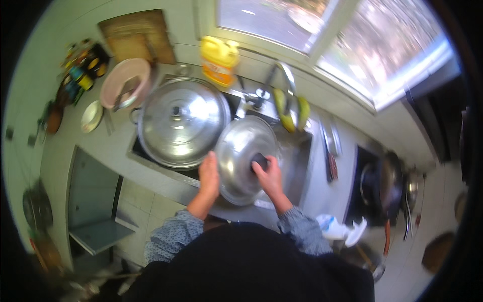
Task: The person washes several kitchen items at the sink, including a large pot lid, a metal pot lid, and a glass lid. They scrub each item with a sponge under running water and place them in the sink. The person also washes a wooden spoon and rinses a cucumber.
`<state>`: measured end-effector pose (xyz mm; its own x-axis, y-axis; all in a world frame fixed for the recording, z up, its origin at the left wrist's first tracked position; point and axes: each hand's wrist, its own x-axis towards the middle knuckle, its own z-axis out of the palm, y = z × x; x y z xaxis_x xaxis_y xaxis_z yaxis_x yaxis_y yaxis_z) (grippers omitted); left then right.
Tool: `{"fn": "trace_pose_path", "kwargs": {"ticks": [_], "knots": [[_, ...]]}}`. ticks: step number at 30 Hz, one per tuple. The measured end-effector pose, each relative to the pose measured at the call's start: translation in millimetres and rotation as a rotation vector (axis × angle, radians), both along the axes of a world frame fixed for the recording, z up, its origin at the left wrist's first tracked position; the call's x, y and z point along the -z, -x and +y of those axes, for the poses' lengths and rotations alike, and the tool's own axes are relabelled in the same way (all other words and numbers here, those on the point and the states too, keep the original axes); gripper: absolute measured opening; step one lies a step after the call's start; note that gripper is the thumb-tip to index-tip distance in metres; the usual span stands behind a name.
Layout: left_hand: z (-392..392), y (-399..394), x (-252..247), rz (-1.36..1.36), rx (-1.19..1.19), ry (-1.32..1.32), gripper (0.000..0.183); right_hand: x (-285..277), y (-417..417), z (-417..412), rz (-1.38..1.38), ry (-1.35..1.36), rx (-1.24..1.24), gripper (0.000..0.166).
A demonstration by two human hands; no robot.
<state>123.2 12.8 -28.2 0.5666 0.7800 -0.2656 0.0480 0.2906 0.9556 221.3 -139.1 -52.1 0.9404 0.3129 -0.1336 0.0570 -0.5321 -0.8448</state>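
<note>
A round metal pot lid (237, 151) with a black knob is tilted over the sink (302, 170). My right hand (269, 175) grips the knob between thumb and fingers. Along the lid's left edge, my left hand (208, 173) rests flat with its fingers stretched forward. Whether its palm presses on the rim is hard to see. Just left of the lid, a large lidded metal pot (162, 139) stands over the sink's left side. Behind the lid is a curved faucet (288, 75), with yellow-green gloves or vegetables (279, 105) hanging around it, too blurred to tell.
A yellow jug (219, 60) stands by the window. A pink basin (141, 70), a small bowl (91, 116) and bottles (81, 77) occupy the left counter. To the right lie a knife (331, 166) and a wok (390, 185) on the stove. A spray bottle (339, 230) is close to my right sleeve.
</note>
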Motion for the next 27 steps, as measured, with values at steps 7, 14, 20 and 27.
{"fn": "trace_pose_path", "kwargs": {"ticks": [7,14,20,27], "knots": [[-5.9,-5.6,12.0,-0.006,0.088,0.035,0.041,-14.3,-0.4,-5.8,0.09,-0.044,-0.006,0.054],[-6.2,2.8,-2.8,-0.045,-0.035,0.041,0.042,82.9,-66.9,-54.9,0.423,-0.382,0.273,0.018],[-8.9,15.5,-5.9,-0.05,-0.077,-0.009,0.048,174.4,-76.4,-71.2,0.351,0.459,-0.301,0.04],[-14.2,17.4,-14.7,0.003,-0.159,-0.008,0.051,195.3,-42.9,-32.9,0.376,0.726,-0.775,0.037]]}}
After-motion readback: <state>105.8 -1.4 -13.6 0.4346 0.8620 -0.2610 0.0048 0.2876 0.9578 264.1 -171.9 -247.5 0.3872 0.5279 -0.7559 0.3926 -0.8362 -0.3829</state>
